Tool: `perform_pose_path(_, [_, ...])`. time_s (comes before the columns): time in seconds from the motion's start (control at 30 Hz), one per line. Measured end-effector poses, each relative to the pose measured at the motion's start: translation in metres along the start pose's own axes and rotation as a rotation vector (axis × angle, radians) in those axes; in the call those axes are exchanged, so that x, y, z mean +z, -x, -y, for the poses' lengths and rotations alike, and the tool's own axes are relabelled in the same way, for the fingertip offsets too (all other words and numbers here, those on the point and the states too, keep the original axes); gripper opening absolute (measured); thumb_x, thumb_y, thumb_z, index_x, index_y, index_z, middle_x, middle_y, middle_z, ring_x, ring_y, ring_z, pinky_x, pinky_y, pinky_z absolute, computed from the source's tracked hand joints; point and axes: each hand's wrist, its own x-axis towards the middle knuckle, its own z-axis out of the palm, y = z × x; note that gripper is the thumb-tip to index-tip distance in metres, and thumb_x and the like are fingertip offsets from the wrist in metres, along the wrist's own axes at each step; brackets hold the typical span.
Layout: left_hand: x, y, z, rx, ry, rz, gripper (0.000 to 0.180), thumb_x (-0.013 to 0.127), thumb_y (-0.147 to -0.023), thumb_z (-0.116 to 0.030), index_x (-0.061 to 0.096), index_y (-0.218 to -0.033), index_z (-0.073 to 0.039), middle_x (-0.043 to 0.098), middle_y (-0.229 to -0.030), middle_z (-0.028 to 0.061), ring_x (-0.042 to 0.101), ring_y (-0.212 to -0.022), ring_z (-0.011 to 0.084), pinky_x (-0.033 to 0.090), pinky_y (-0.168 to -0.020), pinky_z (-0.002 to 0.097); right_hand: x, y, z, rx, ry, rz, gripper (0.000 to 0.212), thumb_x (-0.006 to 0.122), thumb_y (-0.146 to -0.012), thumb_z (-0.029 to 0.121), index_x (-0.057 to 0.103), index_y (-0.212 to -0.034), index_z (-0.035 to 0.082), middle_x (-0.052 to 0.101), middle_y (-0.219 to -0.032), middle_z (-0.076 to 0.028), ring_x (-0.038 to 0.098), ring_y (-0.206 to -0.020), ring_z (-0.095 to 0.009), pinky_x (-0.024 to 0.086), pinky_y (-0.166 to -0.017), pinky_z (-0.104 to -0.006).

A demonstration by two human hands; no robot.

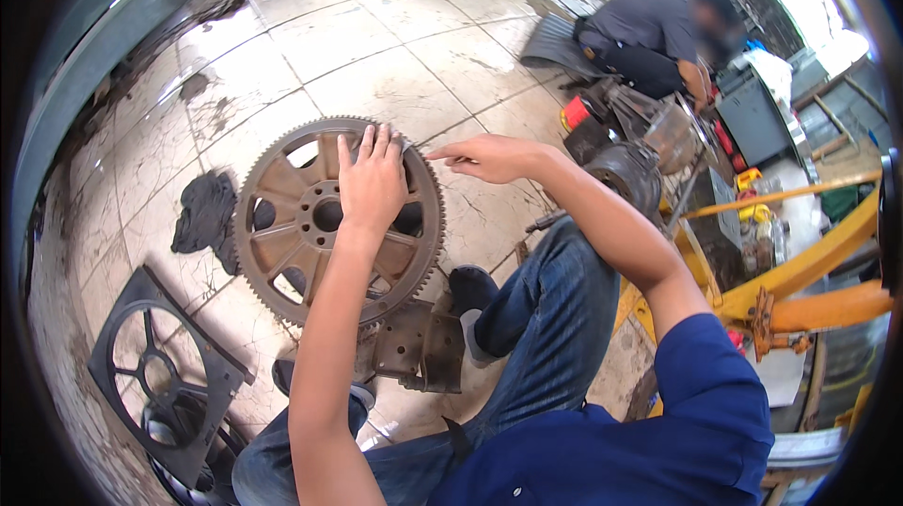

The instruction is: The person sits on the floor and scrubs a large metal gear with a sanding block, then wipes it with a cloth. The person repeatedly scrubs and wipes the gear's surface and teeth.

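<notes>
A large rusty flywheel with a toothed ring gear stands before me, its spoked face with several bolt holes turned up toward me. Across its upper face lies my left hand, open, fingers spread near the top rim. My right hand is at the upper right rim, index finger stretched toward the teeth and the other fingers loosely bent. It holds nothing; whether the fingertip touches the teeth I cannot tell. Below the wheel sits a brown metal bracket with holes, between my feet.
A black cloth lies left of the wheel. Lower left is a black fan shroud. At the upper right, a co-worker bends over greasy machinery. A yellow metal frame stands to the right on the tiled floor.
</notes>
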Motion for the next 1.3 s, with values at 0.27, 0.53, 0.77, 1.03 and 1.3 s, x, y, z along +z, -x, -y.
perform_pose_path(0.27, [0.003,-0.003,0.001,-0.018,-0.036,0.072,0.042,0.052,-0.09,-0.015,0.059,-0.131,-0.005,0.054,-0.143,0.011,0.045,-0.138,0.025,0.02,-0.116,0.0605,-0.002,-0.01,0.002,0.032,-0.149,0.033,0.045,0.05,-0.099,0.021,0.048,-0.141,0.005,0.063,-0.124,-0.021,0.061,-0.113,-0.034,0.047,-0.097,-0.0402])
perform_pose_path(0.53, [0.0,-0.006,0.024,-0.15,0.034,-0.051,0.038,0.054,-0.092,-0.015,0.061,-0.129,-0.007,0.055,-0.141,0.0104,0.049,-0.133,0.0302,0.027,-0.111,0.0608,-0.005,-0.018,0.0,0.014,-0.143,-0.126,0.042,0.053,-0.099,0.023,0.053,-0.137,0.006,0.066,-0.12,-0.02,0.065,-0.108,-0.03,0.05,-0.094,-0.0379])
perform_pose_path(0.77, [-0.062,0.001,0.029,0.205,0.101,0.271,0.029,0.056,-0.091,-0.016,0.066,-0.117,-0.009,0.066,-0.121,0.0095,0.063,-0.113,0.0248,0.041,-0.105,0.0511,-0.009,-0.015,0.025,-0.055,-0.404,-0.296,0.054,0.06,-0.096,0.022,0.043,-0.147,0.013,0.059,-0.134,-0.014,0.062,-0.114,-0.025,0.048,-0.099,-0.0379])
perform_pose_path(1.03, [-0.167,0.018,0.022,-0.004,0.262,0.239,0.028,0.064,-0.091,-0.037,0.07,-0.09,-0.01,0.067,-0.073,0.0113,0.067,-0.077,0.0307,0.052,-0.067,0.0433,0.003,-0.014,0.103,-0.506,-0.053,-0.529,0.051,0.068,-0.089,0.02,0.055,-0.138,0.012,0.063,-0.124,-0.012,0.06,-0.111,-0.028,0.049,-0.095,-0.0379])
perform_pose_path(1.3, [-0.165,0.044,0.065,-0.128,0.17,0.267,0.03,0.063,-0.092,-0.034,0.066,-0.107,-0.008,0.068,-0.097,0.013,0.066,-0.092,0.0325,0.052,-0.081,0.0428,0.003,-0.006,0.094,-0.393,0.02,-0.537,0.022,0.063,-0.092,0.017,0.069,-0.104,0.0,0.062,-0.104,-0.013,0.063,-0.09,-0.031,0.053,-0.08,-0.0381])
